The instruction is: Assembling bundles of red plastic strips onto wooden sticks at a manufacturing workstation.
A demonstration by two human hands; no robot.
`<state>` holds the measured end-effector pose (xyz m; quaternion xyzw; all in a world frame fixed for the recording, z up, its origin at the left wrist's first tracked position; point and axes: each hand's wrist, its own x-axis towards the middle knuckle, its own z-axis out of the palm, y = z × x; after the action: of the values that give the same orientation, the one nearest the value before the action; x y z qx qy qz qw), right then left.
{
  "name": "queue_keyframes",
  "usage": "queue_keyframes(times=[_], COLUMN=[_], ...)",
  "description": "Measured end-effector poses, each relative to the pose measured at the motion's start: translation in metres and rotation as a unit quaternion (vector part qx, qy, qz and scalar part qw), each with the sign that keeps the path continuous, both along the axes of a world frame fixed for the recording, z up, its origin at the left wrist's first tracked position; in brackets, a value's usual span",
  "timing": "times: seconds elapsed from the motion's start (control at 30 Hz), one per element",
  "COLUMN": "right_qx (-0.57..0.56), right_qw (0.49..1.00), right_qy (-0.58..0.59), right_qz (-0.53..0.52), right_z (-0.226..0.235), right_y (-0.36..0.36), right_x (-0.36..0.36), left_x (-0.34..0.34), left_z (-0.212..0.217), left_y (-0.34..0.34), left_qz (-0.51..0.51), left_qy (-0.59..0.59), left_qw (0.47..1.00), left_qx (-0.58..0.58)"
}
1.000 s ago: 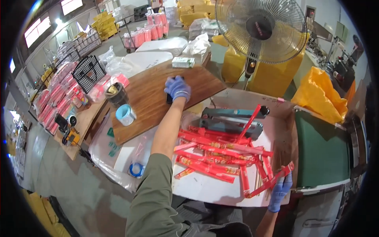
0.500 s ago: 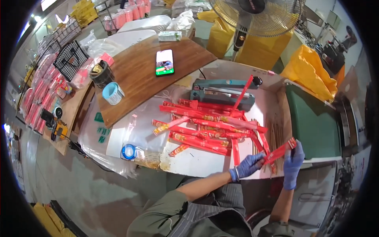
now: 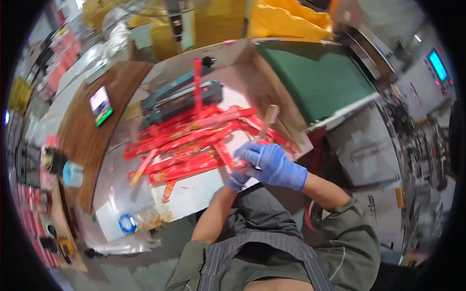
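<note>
A flat, brownish strip [image 3: 268, 119] slanted up just beside the fingers of the right hand [image 3: 274, 164], which curled in blue knit against the gloved left hand [image 3: 237, 180]; blur hid what either gripped, so I could not tell. Nearby, slim, glossy red packets [image 3: 196, 137] crisscrossed the white desk [image 3: 194, 191]. Around stood a grey-green device [image 3: 170, 105], smooth green panel [image 3: 310, 77], wood-grained board [image 3: 90, 145] and crinkled yellow bag [image 3: 289, 22].
</note>
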<state>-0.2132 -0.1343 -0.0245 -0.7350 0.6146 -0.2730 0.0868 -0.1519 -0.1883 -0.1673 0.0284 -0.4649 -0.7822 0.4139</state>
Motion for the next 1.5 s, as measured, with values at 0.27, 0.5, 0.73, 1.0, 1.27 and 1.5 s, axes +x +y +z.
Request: queue_keyframes(times=[0.27,0.5,0.73,1.0,1.27,1.5], right_qx=[-0.205,-0.212,-0.243,-0.028,0.192,0.11], right_qw=[0.923,0.869,0.892,0.789,0.651,0.695], right_qy=[-0.165,-0.328,-0.19,-0.485,-0.655,-0.643], right_qz=[-0.279,-0.303,-0.331,-0.376,-0.332,-0.301], right_z=[-0.015,-0.026,0.018,0.003,-0.141,-0.145], right_y=[0.003,-0.002,0.006,-0.015,-0.088,-0.162], right_x=[-0.025,-0.033,-0.041,-0.091,-0.018,-0.06], left_x=[0.011,0.012,0.018,0.056,0.074,0.137], left_z=[0.034,0.028,0.039,0.0,0.049,-0.013], left_y=[0.006,0.007,0.009,0.021,0.018,-0.011], left_qz=[-0.03,-0.056,-0.067,0.125,0.169,0.03], left_qy=[-0.193,-0.178,-0.223,-0.159,0.1,0.093], left_qw=[0.981,0.982,0.973,0.956,0.957,0.898], left_qx=[-0.016,-0.014,0.006,-0.213,0.214,0.43])
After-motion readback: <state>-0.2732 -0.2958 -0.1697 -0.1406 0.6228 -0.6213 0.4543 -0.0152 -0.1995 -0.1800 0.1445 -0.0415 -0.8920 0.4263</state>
